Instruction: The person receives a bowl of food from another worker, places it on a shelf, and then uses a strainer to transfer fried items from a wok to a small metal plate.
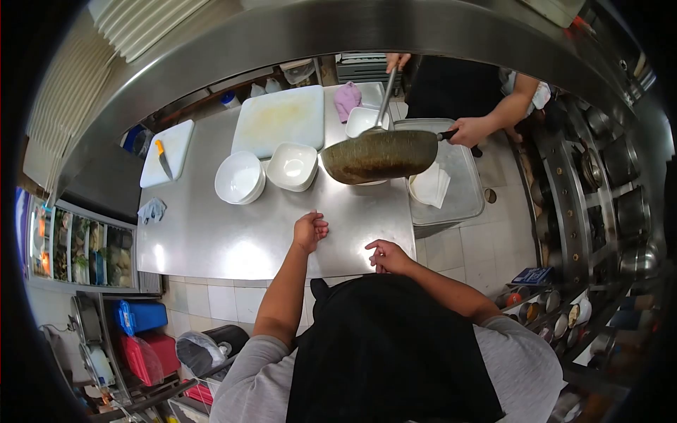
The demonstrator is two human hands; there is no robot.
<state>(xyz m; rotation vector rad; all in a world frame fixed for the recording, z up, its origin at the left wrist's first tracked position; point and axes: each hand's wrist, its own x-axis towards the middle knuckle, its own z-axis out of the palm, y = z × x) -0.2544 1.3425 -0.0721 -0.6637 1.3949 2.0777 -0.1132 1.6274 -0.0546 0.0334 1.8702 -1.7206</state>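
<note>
My left hand (pixel 310 230) rests on the steel worktable (pixel 211 233), fingers curled, holding nothing. My right hand (pixel 386 255) rests on the table near its front edge, fingers loosely bent and empty. Across the table a co-worker's hand (pixel 469 131) grips the handle of a dark wok (pixel 381 156) tilted over the table. The co-worker's other hand (pixel 396 60) holds a metal ladle (pixel 384 99) that reaches down into the wok. Just left of the wok stand a square white bowl (pixel 292 166) and a stack of round white plates (pixel 240 178).
A large white cutting board (pixel 278 118) lies at the table's far side, with a smaller board and a knife (pixel 163 159) at the left. A metal tray (pixel 462 190) with white paper sits right of the wok. Stove burners with pots line the right side.
</note>
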